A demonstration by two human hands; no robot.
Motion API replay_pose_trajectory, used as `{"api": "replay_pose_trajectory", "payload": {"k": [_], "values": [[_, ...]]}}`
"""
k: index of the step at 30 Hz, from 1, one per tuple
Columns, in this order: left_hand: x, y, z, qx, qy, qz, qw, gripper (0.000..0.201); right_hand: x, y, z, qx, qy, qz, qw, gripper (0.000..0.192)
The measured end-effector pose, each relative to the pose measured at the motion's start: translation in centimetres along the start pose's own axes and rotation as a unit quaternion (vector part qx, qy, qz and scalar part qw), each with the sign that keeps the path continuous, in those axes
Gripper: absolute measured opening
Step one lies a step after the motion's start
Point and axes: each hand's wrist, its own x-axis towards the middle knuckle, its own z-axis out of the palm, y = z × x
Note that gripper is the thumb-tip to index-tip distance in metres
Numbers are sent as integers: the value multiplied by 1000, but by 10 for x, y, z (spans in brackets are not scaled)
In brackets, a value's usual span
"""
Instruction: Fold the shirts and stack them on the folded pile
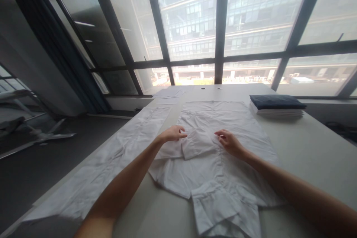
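White cotton covers most of the table point(306, 148): a white shirt point(212, 156) lies spread flat in front of the person, its collar end at the near edge and its hem toward the window. One sleeve point(195, 145) is folded across the middle of the shirt, cuff lying on the body panel.

The left hand point(173, 134) rests on the cloth at the sleeve's left side, fingers curled loosely with the tips pressing the fabric — not clamped on anything that shows. The right hand point(229, 142) sits on the shirt just right of the cuff, fingers bent downward and touching the cloth; whether it pinches a fold cannot be told from here.

Judging by the hands, the step in hand looks like flattening and squaring the folded sleeve. A next move would call for both hands to keep the crease from slipping, since the thin cloth wrinkles easily.

Left of the shirt another white garment point(117, 160) lies stretched along the table edge. Far right, well apart, stands a stack of folded clothes point(276, 106) — dark piece on top.
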Motion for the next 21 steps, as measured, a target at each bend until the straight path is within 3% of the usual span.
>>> {"api": "replay_pose_trajectory", "payload": {"k": [3,7,10,13,15,17,19,21], "values": [[-1,4,2,-50,-78,-7,996,46,-3,0,2,-25,-16,-34,999,27],[-9,13,-1,-66,-101,-5,993,46,-8,-11,-1,-59,-34,-122,990,31],[-13,24,-2,-192,-119,-13,974,44,-13,-27,-3,-69,-79,-180,978,36],[-17,42,1,-354,-99,-28,930,44,-18,-37,-3,-70,-114,-205,969,61],[-22,56,4,-437,-97,-16,894,47,-19,-37,1,-68,-114,-200,971,85],[-30,70,8,-482,-149,38,863,50,-19,-31,6,-56,-90,-174,979,98],[-38,81,11,-482,-220,105,841,53,-16,-22,11,-31,-45,-130,990,94],[-44,87,13,-460,-245,135,843,55,-13,-15,13,6,0,-81,997,81]]}}
